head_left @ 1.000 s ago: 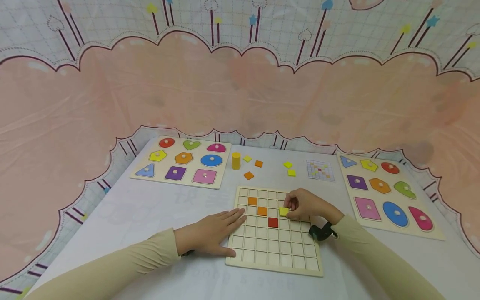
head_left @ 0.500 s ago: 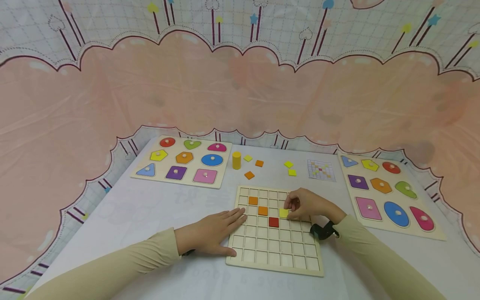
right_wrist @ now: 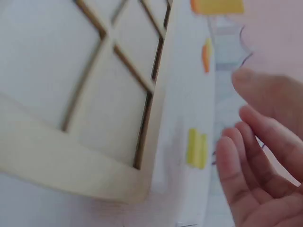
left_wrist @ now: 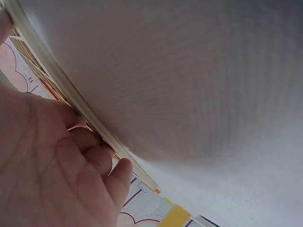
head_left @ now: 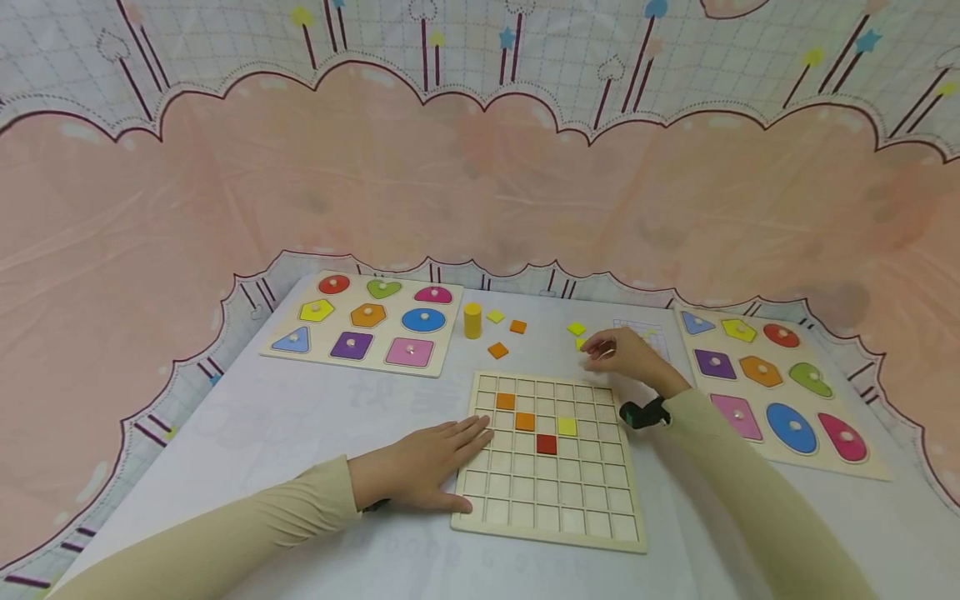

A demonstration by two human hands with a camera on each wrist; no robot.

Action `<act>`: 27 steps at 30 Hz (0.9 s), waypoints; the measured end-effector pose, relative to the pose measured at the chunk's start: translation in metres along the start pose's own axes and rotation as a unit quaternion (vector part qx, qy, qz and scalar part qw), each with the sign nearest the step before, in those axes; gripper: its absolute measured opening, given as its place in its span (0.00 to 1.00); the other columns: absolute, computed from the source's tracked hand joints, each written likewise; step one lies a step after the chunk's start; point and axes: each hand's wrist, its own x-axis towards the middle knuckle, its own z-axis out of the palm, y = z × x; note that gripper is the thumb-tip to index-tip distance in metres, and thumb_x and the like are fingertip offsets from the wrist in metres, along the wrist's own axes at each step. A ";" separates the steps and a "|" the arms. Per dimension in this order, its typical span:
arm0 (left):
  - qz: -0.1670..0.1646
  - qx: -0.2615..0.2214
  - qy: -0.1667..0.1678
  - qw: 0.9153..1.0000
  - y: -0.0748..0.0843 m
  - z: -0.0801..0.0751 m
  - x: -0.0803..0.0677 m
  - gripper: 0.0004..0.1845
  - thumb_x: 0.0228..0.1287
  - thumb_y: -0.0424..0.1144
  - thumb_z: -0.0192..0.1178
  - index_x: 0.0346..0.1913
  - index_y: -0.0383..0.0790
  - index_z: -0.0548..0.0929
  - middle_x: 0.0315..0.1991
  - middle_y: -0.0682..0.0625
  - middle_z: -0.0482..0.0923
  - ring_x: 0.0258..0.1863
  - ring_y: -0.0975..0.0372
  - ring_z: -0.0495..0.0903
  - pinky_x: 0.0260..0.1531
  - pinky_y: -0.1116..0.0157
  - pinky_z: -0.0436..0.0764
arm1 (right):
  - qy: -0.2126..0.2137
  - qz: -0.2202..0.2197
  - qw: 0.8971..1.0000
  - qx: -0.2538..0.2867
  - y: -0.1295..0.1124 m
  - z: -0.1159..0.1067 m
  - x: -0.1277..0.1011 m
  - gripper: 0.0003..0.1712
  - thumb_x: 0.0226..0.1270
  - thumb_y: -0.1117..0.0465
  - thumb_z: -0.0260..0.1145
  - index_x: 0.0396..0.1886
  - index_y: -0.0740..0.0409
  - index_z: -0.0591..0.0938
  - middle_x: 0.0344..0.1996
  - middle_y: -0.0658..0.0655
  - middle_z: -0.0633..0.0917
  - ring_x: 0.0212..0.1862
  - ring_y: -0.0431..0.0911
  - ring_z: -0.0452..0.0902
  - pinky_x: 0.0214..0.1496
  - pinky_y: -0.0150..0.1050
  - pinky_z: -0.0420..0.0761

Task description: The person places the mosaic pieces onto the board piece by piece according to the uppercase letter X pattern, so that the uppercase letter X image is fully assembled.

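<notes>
A wooden grid board point(head_left: 555, 500) lies in the middle of the table. In its cells sit two orange tiles point(head_left: 506, 402), a red tile point(head_left: 547, 444) and a yellow tile point(head_left: 567, 427). My left hand point(head_left: 427, 467) rests flat across the board's left edge, fingers extended. Beyond the far right corner, my right hand point(head_left: 626, 357) hovers with nothing in its fingers. Its fingertips overlap the nearer of two loose yellow tiles point(head_left: 576, 328) in the head view. The right wrist view shows those yellow tiles point(right_wrist: 196, 147) ahead of the parted thumb and fingers.
Shape-puzzle boards stand to the left point(head_left: 300, 358) and right point(head_left: 817, 462). Behind the grid are a yellow cylinder point(head_left: 472, 321), loose orange tiles point(head_left: 498, 351) and another yellow tile point(head_left: 495, 317). A printed pattern card point(head_left: 652, 333) lies partly behind my right hand.
My right hand has let go of the yellow tile, which now lies in a grid cell, and has moved away from me toward the loose yellow tiles. The left hand has stayed put.
</notes>
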 end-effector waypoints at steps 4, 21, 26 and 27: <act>0.005 -0.001 0.002 1.000 -0.001 0.001 0.000 0.49 0.60 0.68 0.48 0.75 0.41 0.48 0.76 0.47 0.43 0.76 0.56 0.46 0.71 0.58 0.57 | 0.041 0.031 0.999 -0.013 0.009 0.000 0.013 0.18 0.56 0.65 0.69 0.46 0.70 0.81 0.38 0.67 0.83 0.40 0.50 0.79 0.43 0.33 0.77; 0.004 0.003 0.004 1.000 -0.002 0.001 -0.001 0.50 0.60 0.70 0.47 0.75 0.42 0.47 0.77 0.47 0.41 0.76 0.57 0.45 0.72 0.59 0.57 | 0.017 0.077 0.997 -0.026 0.017 0.002 0.033 0.15 0.53 0.69 0.70 0.42 0.71 0.83 0.35 0.64 0.85 0.32 0.39 0.76 0.35 0.28 0.75; 0.002 0.001 0.003 1.000 -0.001 0.002 -0.001 0.50 0.60 0.70 0.47 0.75 0.43 0.46 0.77 0.48 0.41 0.76 0.57 0.45 0.72 0.59 0.57 | 0.005 0.071 0.997 -0.022 0.016 0.005 0.034 0.16 0.51 0.70 0.72 0.42 0.70 0.83 0.30 0.60 0.85 0.29 0.37 0.74 0.33 0.26 0.76; 0.002 0.002 0.003 1.000 -0.001 0.002 -0.001 0.50 0.60 0.70 0.47 0.75 0.43 0.46 0.77 0.48 0.41 0.76 0.57 0.45 0.72 0.59 0.57 | 0.006 0.071 0.997 -0.025 0.016 0.005 0.034 0.16 0.50 0.70 0.72 0.42 0.70 0.83 0.30 0.59 0.85 0.29 0.37 0.74 0.33 0.26 0.75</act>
